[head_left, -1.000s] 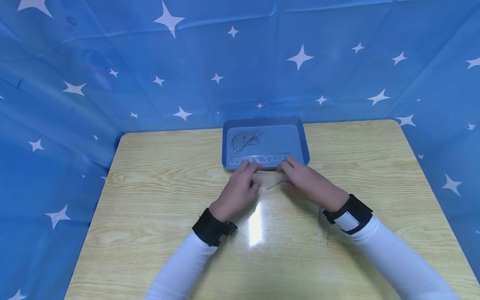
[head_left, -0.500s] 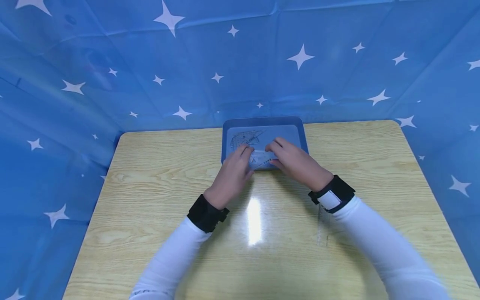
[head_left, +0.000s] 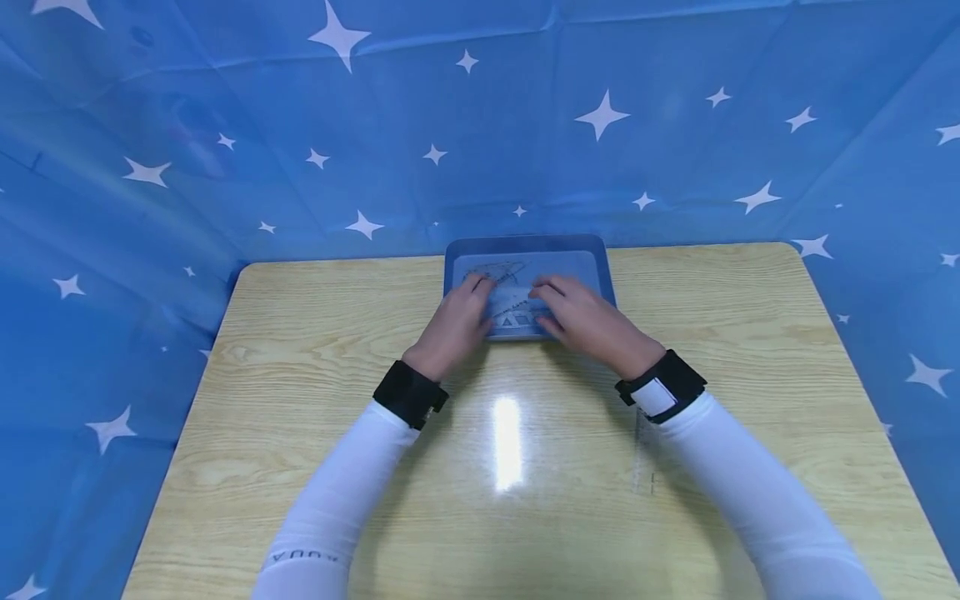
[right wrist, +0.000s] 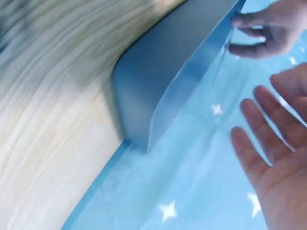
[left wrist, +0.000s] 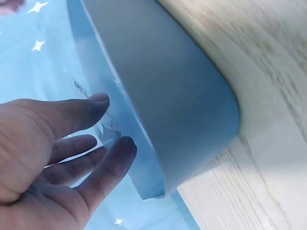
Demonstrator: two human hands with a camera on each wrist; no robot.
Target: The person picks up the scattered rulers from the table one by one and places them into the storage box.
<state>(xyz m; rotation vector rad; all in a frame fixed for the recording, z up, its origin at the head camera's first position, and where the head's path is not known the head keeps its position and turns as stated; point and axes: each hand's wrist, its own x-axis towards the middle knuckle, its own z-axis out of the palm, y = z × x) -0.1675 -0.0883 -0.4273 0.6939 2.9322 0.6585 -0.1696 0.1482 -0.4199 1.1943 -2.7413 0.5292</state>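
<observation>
Both hands are over the blue tray point(head_left: 606, 283) at the back of the table. My left hand point(head_left: 456, 321) is at the tray's left side; in the left wrist view its thumb and fingers stand apart, loosely bent. My right hand point(head_left: 588, 321) is over the tray's right part, its fingers spread and holding nothing in the right wrist view. Between the hands, in the tray, is a clear flat piece point(head_left: 512, 302) with a slanting row of black print. A clear stencil ruler point(head_left: 516, 320) shows near the front wall, its ends hidden by the hands.
Several clear drawing pieces point(head_left: 504, 268) with dark markings lie at the tray's back left. A faint clear strip point(head_left: 638, 458) lies on the wooden table point(head_left: 315, 358) beside the right sleeve. A blue star-patterned cloth point(head_left: 517, 125) hangs behind the table.
The hands have carried the clear flat piece forward from the tray's front edge into the tray and let it go. The left hand has drawn off to the left, its fingers opening.
</observation>
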